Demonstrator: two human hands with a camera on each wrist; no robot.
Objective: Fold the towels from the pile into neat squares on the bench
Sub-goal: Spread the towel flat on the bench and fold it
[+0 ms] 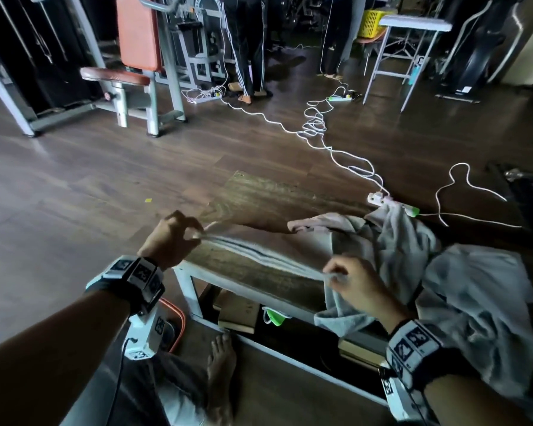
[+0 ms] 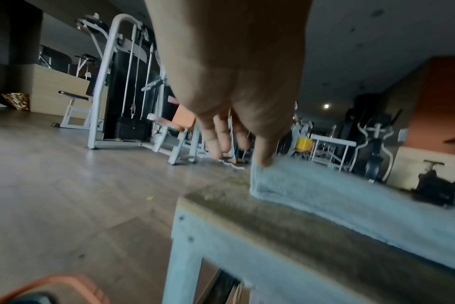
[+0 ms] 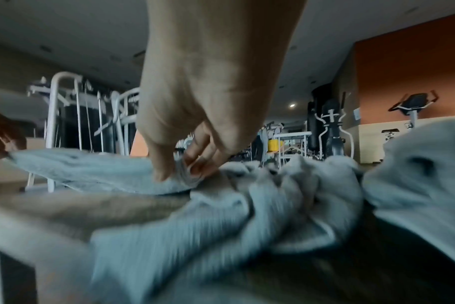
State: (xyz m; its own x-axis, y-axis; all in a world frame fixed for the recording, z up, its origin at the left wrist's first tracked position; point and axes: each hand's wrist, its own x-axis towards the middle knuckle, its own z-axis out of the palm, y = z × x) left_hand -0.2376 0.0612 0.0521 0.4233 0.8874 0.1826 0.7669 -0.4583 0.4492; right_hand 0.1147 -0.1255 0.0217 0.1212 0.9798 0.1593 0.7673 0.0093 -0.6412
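Both our left hand (image 1: 171,238) and right hand (image 1: 350,279) pinch one towel (image 1: 259,256); dragging could pull the right-hand pile (image 1: 413,250) off the bench (image 1: 243,272).

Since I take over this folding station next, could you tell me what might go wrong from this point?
1. The towel, stretched between the left hand and right hand, hangs partly over the near edge of the bench; if a pinch slips, it may slide to the floor.
2. The pile also droops over that edge, and pulling the towel could drag it off.
3. Little bare bench shows beside the pile, so the square may come out crooked.
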